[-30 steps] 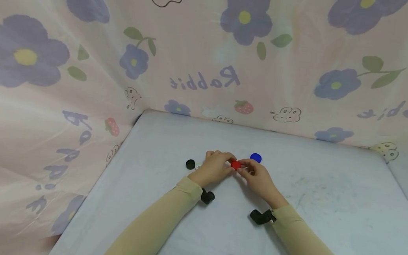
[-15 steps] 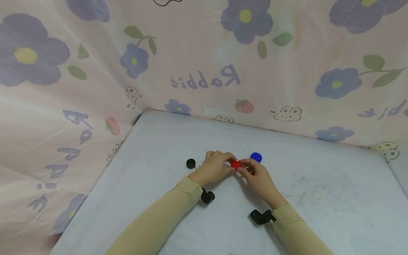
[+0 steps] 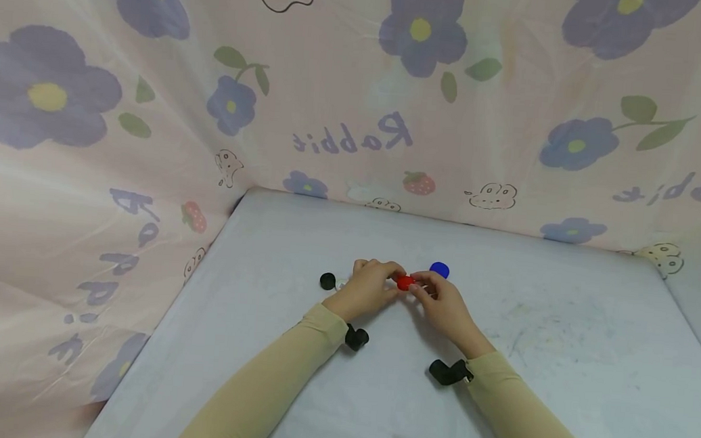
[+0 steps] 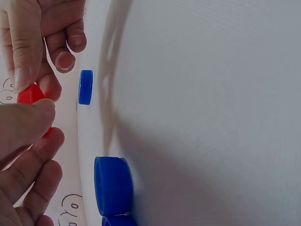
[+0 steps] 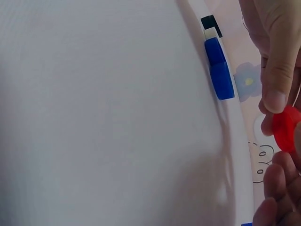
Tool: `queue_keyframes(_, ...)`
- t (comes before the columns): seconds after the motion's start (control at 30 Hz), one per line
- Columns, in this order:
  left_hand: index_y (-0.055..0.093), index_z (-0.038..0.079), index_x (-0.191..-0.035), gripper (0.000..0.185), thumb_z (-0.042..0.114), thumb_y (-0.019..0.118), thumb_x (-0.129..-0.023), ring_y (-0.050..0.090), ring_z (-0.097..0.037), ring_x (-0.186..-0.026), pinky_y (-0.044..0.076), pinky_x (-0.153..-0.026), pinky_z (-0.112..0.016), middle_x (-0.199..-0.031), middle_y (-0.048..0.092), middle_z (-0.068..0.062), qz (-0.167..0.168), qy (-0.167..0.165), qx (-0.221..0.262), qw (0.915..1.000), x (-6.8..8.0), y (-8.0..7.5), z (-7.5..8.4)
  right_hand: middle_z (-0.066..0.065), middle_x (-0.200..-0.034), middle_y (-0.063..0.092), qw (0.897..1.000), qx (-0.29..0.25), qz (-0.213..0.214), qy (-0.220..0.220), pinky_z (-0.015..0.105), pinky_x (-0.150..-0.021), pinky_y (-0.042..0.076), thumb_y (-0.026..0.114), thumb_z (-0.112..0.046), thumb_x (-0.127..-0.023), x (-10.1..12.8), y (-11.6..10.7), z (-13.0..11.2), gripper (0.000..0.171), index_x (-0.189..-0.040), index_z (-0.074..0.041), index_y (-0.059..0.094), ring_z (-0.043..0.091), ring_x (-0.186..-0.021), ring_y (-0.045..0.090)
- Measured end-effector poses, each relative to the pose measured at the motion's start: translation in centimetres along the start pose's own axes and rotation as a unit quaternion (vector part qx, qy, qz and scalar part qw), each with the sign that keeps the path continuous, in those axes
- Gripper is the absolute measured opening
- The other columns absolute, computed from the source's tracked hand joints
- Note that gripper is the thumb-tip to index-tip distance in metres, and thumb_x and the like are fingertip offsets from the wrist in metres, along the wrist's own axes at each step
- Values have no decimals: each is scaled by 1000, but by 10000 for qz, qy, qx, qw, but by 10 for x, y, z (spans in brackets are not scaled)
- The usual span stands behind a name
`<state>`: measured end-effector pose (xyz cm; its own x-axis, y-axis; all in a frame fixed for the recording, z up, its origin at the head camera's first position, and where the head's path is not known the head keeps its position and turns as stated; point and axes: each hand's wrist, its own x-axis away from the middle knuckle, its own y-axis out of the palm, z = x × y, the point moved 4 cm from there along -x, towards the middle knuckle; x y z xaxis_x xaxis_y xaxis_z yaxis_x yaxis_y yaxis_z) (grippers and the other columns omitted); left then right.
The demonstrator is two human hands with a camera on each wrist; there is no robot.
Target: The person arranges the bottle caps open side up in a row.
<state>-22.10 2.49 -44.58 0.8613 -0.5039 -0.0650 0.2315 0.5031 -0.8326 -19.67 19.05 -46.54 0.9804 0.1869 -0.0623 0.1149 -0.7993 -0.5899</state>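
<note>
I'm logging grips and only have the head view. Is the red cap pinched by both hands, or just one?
Observer: Both. In the left wrist view, the left hand and the right hand each pinch the red cap.
Operator: Is the black thing left of the hands a single cap?
Observer: No. The right wrist view shows a row: a black cap, a white piece, then two blue pieces.
Operator: And the blue cap beyond the hands?
Observer: The left wrist view shows the lone blue cap lying flat, touching neither hand.
</note>
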Motion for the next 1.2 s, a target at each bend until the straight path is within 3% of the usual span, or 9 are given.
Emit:
queue_keyframes(0.2, 63, 20, -121, 30, 23, 67, -92, 54, -12, -98, 23, -100, -38, -110, 67, 10, 1, -19, 5, 10000, 0, 1, -1, 7, -103, 66, 9999, 57, -10, 94, 32, -66, 44, 59, -25, -98, 0, 0, 0, 28, -121, -9, 61, 20, -80, 54)
queue_keyframes(0.47, 64, 21, -119, 25, 31, 63, -95, 54, -9, -95, 25, -99, -36, -107, 68, 11, -14, -12, -54, 10000, -2, 2, -3, 8, -104, 67, 10000, 14, 17, 29, 34, -71, 47, 57, -28, -99, -1, 0, 1, 30, -121, -9, 61, 20, -87, 58)
queue_keyframes(0.87, 64, 21, -119, 26, 32, 60, -97, 55, -9, -93, 27, -96, -35, -107, 69, 12, -3, 10, -104, 9999, -3, 1, -4, 9, -94, 66, 9998, -68, 19, 163, 33, -62, 45, 55, -29, -100, 0, -2, 2, 23, -111, -10, 64, 22, -77, 54)
queue_keyframes(1.2, 51, 23, -128, 35, 27, 63, -96, 59, -12, -93, 27, -96, -35, -98, 68, 8, 153, 61, 255, 9995, 0, -2, -1, 12, -93, 67, 9996, -170, 62, 205, 35, -66, 47, 54, -27, -101, -1, -2, -1, 23, -110, -8, 64, 26, -81, 59)
